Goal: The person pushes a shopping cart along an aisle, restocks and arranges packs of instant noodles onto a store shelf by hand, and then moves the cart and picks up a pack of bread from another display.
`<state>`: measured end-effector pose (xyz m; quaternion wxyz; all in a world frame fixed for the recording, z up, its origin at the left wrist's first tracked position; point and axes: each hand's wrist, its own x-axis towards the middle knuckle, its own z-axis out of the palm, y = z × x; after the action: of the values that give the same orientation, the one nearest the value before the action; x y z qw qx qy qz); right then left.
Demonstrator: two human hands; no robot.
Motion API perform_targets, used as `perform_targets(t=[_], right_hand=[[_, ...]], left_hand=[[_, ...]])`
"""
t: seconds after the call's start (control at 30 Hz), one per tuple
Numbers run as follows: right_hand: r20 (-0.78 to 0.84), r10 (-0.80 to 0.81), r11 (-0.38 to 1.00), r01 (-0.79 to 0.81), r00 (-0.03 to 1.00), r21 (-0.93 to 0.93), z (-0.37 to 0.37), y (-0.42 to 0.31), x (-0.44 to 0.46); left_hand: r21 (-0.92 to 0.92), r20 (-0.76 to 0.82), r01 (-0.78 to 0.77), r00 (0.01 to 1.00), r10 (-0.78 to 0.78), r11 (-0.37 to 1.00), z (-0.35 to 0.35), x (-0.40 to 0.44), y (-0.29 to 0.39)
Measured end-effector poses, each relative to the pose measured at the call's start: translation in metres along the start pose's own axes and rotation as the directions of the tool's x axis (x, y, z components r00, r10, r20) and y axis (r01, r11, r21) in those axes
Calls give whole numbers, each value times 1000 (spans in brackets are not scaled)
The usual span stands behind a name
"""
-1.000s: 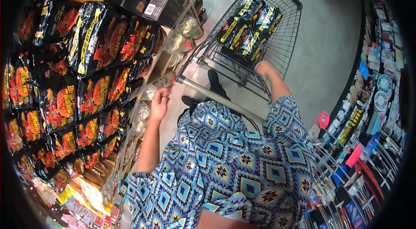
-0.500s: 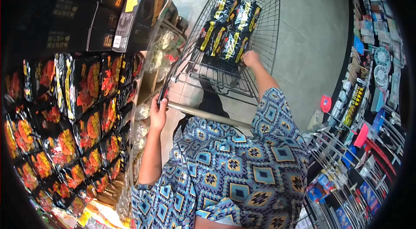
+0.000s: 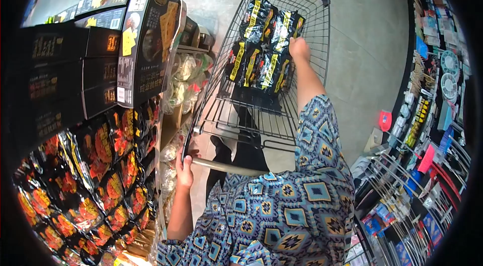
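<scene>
My left hand (image 3: 185,170) is closed around the left end of the shopping cart's handle (image 3: 229,168). In the cart (image 3: 318,59) stand several glossy black food packs (image 3: 251,62) with yellow lettering, grouped in two rows on a dark flat panel. My right hand (image 3: 299,48) reaches over the basket, fingers curled against the right edge of the far right pack (image 3: 283,27). Its fingertips are partly hidden, but it appears to grip that pack.
Left of the cart, a display holds black packs (image 3: 108,190) with red-orange pictures, topped by stacked black boxes (image 3: 55,74) and a tall upright box (image 3: 151,44). On the right is a shelf rack (image 3: 402,185) of household goods. Grey tiled floor (image 3: 367,54) lies between.
My right hand has moved forward from the near right pack to the far right one. The left hand stays on the handle. The view has shifted, showing more of the display boxes.
</scene>
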<state>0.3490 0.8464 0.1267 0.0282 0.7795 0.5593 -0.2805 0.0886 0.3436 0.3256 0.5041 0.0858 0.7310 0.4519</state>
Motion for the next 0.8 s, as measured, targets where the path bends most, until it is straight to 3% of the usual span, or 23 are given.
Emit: perform_targets(t=[0.27, 0.33, 0.4, 0.6, 0.8], right_hand=[[-16, -2, 961, -2, 1000, -277, -2, -26, 8], [-35, -38, 961, 27, 999, -276, 8, -14, 12], [-91, -45, 966, 20, 995, -259, 22, -7, 24], [-143, -135, 969, 101, 980, -223, 41, 10, 51], [-177, -189, 969, 155, 966, -191, -5, -18, 23]], left_hand=[[12, 44, -61, 997, 60, 998, -7, -2, -7], [3, 39, 16, 999, -16, 1000, -12, -13, -5], [74, 77, -24, 997, 18, 997, -15, -10, -6], [35, 89, -43, 995, 40, 998, -13, 0, -29], [76, 74, -59, 996, 53, 995, -11, 11, -33]])
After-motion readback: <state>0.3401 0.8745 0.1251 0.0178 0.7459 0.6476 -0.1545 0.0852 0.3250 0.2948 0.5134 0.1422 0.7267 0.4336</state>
